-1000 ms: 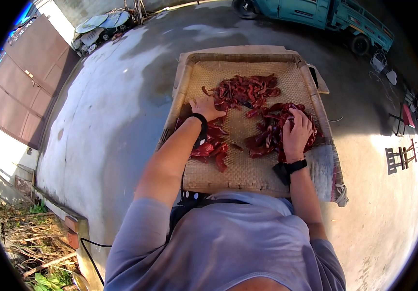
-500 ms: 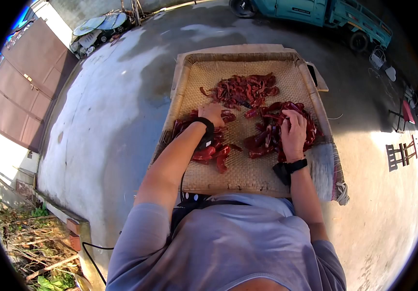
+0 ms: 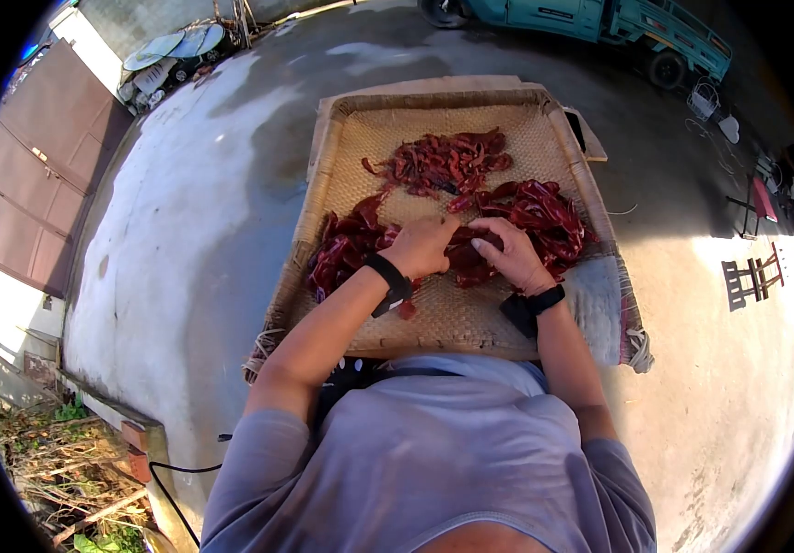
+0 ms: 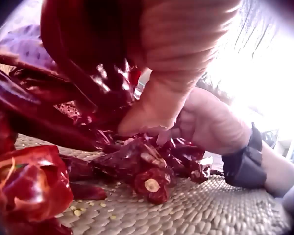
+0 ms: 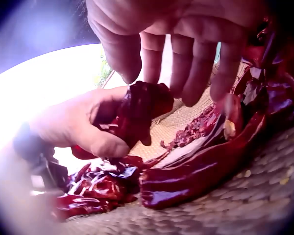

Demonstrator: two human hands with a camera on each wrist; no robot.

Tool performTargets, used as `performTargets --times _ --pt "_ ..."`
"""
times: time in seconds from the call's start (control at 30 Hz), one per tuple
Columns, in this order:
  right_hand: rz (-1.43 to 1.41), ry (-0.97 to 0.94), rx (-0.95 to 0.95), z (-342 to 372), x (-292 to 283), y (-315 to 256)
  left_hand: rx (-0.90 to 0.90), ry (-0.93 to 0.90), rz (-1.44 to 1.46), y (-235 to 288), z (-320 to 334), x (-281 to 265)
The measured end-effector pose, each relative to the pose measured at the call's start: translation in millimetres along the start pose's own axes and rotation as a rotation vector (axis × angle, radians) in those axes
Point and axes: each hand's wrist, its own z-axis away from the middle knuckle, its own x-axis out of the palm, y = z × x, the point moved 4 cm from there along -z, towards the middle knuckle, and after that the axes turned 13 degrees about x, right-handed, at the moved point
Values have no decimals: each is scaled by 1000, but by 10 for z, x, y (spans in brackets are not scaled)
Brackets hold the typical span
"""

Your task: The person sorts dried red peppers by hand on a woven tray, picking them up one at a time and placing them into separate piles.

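Dried red chili peppers lie in a shallow woven tray (image 3: 470, 324), one pile of whole peppers (image 3: 341, 247) at the left and another pile (image 3: 544, 214) at the right. My left hand (image 3: 418, 247) grips a dark red pepper (image 5: 142, 107) over the tray's middle, its thumb lying along the pepper in the right wrist view. Close beside it is my right hand (image 3: 515, 260), thumb and fingers spread apart and extended, fingertips right at the pepper's upper end. A long glossy pepper (image 5: 186, 181) lies on the weave below the hands.
A heap of smaller, darker chili pieces (image 3: 447, 161) sits toward the tray's far side. Grey cloth (image 3: 595, 309) covers the near right corner. Beyond are a teal cargo vehicle (image 3: 563, 18), a brown metal gate (image 3: 33, 170) and a small stool (image 3: 767, 272).
My left hand has come from the left pile to the middle, bringing a pepper with it. The right hand has left the right pile and moved left to meet it.
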Motion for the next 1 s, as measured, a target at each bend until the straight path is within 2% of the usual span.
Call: performTargets --times 0.2,0.3,0.4,0.5,0.63,0.67,0.7,0.73,0.77,0.8,0.83,0.87,0.93,1.0 --pt "-200 40 21 -14 63 41 93 97 0 57 91 133" --pt "-245 -88 206 -31 62 100 94 52 51 140 138 35" --pt "-339 -93 212 -4 20 26 160 63 50 160 173 33" --pt "-216 192 30 18 -181 -43 -5 66 195 117 206 -74" --pt "106 748 -110 134 -513 -101 -32 345 239 -6 267 -300" --pt "196 852 -139 159 -569 -101 -66 410 409 -62 268 -316" --pt "201 911 -78 159 -601 -36 -100 472 579 -134 245 -337" --pt "335 936 10 162 -596 1 -134 534 750 -184 234 -341" --pt "470 958 98 164 -594 30 -90 656 949 -201 224 -304" --pt "606 978 186 166 -592 69 -117 658 1129 -167 217 -284" --pt "711 875 338 146 -561 162 -144 655 1308 -106 216 -277" --pt "713 884 328 169 -563 176 -172 649 1487 -51 209 -252" --pt "717 899 302 180 -573 136 -262 625 1637 17 175 -148" --pt "564 942 -3 163 -606 -56 -307 557 1695 40 153 -29"
